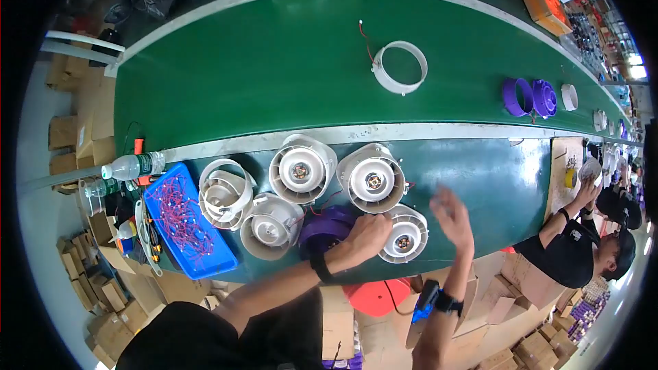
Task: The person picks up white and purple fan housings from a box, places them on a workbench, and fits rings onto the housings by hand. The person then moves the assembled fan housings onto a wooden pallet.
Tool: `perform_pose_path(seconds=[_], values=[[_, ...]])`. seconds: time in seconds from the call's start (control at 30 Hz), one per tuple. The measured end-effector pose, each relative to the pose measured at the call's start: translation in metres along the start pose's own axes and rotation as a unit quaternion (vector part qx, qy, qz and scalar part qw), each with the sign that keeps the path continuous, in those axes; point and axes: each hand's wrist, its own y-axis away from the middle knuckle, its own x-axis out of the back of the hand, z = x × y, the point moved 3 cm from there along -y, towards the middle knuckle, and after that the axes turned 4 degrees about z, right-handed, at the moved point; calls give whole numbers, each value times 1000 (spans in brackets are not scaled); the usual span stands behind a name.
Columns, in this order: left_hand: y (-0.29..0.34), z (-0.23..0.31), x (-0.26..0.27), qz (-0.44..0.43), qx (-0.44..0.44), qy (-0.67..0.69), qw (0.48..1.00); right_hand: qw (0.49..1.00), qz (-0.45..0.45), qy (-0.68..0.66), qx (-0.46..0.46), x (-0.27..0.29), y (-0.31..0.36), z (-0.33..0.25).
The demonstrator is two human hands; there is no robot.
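My left hand (370, 234) is closed at the left rim of a white fan housing (404, 241) near the bench's front edge; its fingertips are partly hidden. To the right of that housing, my right hand (452, 218) hovers over the bench, somewhat blurred, fingers extended and nothing visible in them. A purple fan housing (321, 233) lies under and beside my left wrist. Behind stand more white housings (373, 179) with round hubs, one (300, 170) further left. Another white housing (269, 229) sits left of the purple one, and a white ring (226, 192) rests on a further housing.
A blue tray (223, 265) of red wires stands at left, beside plastic bottles (133, 166). On the green conveyor (274, 62) beyond lie a white ring (399, 68) with a wire and purple parts (531, 98). A red stool (377, 298) is below; a co-worker (572, 250) works at right.
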Motion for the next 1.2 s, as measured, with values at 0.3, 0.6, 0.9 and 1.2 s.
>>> perform_pose_path(seconds=[0.3, 0.6, 0.9, 1.2], values=[[-13, 51, 12, -7, -74, 312, 947, 931, 52, -359, -48, 36, 93, 66], [10, 37, 18, -168, -101, 343, 919, 758, 185, -620, -85, 78, -115, 57], [54, 28, 3, -177, -137, 295, 929, 886, 223, -406, -37, 58, -140, 36], [14, 87, 90, -210, -239, 175, 932, 925, 258, -264, -89, 41, 6, 138]])
